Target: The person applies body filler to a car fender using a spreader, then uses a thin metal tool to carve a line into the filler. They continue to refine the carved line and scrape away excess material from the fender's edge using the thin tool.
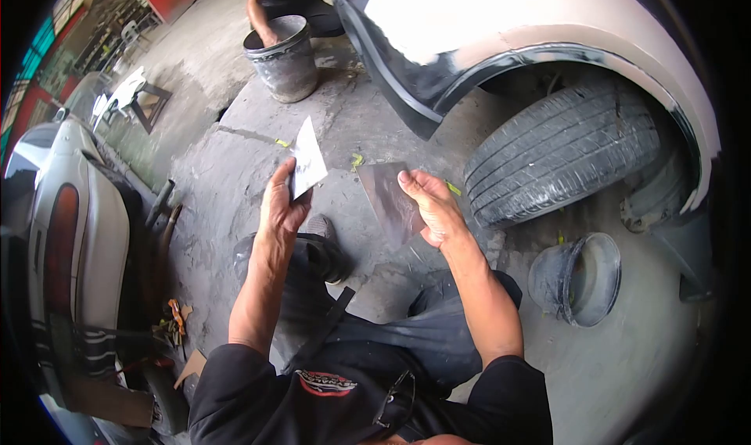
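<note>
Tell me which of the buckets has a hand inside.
The far bucket, at the top of the picture: another person's hand reaches into it. The bucket beside the tire, the near bucket, has none.

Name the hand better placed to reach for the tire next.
Right, most likely. The right hand appears much nearer the tire than the left hand. Both are occupied, though: the right holds a grey sheet, the left a white sheet.
</note>
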`<action>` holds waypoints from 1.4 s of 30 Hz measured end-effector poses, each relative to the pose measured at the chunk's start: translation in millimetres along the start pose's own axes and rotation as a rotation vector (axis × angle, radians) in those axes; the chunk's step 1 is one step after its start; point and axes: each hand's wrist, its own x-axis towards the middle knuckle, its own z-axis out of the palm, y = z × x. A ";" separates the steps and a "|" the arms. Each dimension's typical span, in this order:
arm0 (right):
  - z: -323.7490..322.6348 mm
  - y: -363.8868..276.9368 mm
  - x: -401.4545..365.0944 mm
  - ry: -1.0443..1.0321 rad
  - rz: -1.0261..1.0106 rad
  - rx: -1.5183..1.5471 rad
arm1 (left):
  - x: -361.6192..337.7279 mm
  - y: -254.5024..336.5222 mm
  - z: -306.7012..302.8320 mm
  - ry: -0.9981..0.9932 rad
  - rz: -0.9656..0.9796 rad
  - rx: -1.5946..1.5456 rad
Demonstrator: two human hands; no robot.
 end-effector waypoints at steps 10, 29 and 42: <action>25.1 28.2 11.4 0.103 -0.908 -1.293 | -46.9 -44.3 48.5 0.061 -0.416 -0.426; -9.2 21.6 23.8 0.167 -0.782 -1.558 | -44.4 17.0 48.9 0.211 0.293 1.258; 4.1 10.7 6.6 0.082 -0.848 -1.591 | -14.5 14.5 -0.2 0.040 0.661 1.435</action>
